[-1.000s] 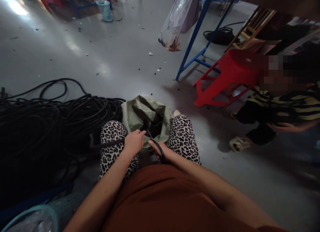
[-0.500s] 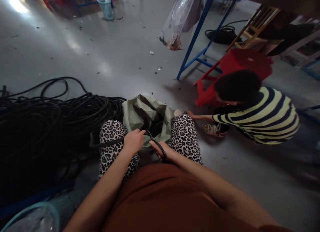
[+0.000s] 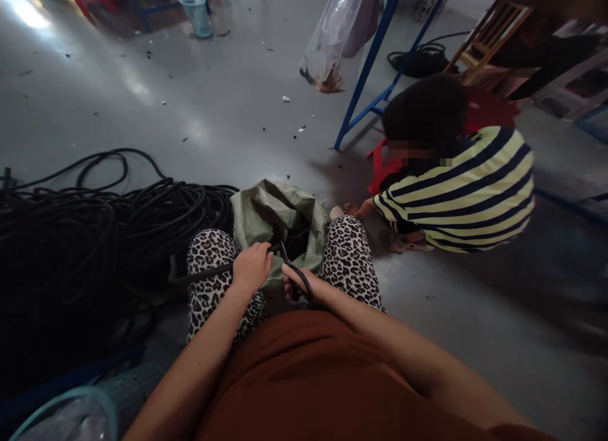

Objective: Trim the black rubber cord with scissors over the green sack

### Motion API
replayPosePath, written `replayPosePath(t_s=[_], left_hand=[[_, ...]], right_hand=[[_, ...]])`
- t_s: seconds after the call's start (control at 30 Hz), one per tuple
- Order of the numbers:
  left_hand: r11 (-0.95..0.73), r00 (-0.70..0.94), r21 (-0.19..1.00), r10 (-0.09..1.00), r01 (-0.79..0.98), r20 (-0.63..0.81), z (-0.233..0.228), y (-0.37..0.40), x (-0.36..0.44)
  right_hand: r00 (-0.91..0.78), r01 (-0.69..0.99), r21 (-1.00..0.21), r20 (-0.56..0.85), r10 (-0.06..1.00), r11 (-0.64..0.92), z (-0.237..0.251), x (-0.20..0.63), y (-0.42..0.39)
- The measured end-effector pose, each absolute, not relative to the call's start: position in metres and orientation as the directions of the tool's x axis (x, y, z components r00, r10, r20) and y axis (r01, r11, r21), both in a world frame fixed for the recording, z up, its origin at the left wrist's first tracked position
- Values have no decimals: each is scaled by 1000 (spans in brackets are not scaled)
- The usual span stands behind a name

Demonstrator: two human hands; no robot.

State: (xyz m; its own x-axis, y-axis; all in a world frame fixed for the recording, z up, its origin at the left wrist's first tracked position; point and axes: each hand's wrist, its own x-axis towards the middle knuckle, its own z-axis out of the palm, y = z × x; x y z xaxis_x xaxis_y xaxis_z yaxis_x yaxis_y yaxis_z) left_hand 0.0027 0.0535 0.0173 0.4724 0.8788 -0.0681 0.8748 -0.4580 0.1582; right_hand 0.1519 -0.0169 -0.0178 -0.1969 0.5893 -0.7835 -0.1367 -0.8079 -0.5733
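I sit with my knees apart above a green woven sack (image 3: 266, 216) that stands open on the floor between them. My left hand (image 3: 251, 267) grips a black cable (image 3: 199, 274) that runs left over my knee toward the big pile. My right hand (image 3: 304, 287) holds black-handled scissors (image 3: 291, 268), whose blades point at the cable end over the sack's mouth. The two hands are close together, a few centimetres apart.
A large heap of black cable (image 3: 85, 238) lies on the floor to my left. A person in a striped shirt (image 3: 465, 187) crouches at my right, a hand near my right foot, in front of a red plastic stool (image 3: 484, 115). Blue table legs (image 3: 365, 67) and a hanging plastic bag (image 3: 337, 38) stand beyond.
The crouching person has moved left, closer to my right knee, and now hides most of the red stool. My hands have barely moved.
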Motion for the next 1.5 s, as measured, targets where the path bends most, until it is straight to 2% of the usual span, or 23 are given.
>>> replayPosePath(t_s=[0.23, 0.77, 0.93, 1.13, 1.5], left_hand=[[-459, 472, 173, 880, 871, -43, 15, 54, 2], [-476, 490, 170, 870, 863, -50, 17, 52, 4], [-481, 494, 174, 869, 859, -39, 18, 52, 4], [-474, 488, 180, 872, 862, -44, 17, 51, 5], [-514, 531, 177, 844, 840, -70, 21, 51, 4]], right_hand=[[-205, -179, -544, -795, 571, -820, -23, 147, -14], [-223, -139, -665, -700, 678, -733, -44, 147, -14], [-205, -81, -674, -710, 674, -735, -49, 147, -13], [-231, -74, -701, -680, 696, -709, -43, 149, -13], [-209, -101, -667, -711, 671, -738, -27, 149, -13]])
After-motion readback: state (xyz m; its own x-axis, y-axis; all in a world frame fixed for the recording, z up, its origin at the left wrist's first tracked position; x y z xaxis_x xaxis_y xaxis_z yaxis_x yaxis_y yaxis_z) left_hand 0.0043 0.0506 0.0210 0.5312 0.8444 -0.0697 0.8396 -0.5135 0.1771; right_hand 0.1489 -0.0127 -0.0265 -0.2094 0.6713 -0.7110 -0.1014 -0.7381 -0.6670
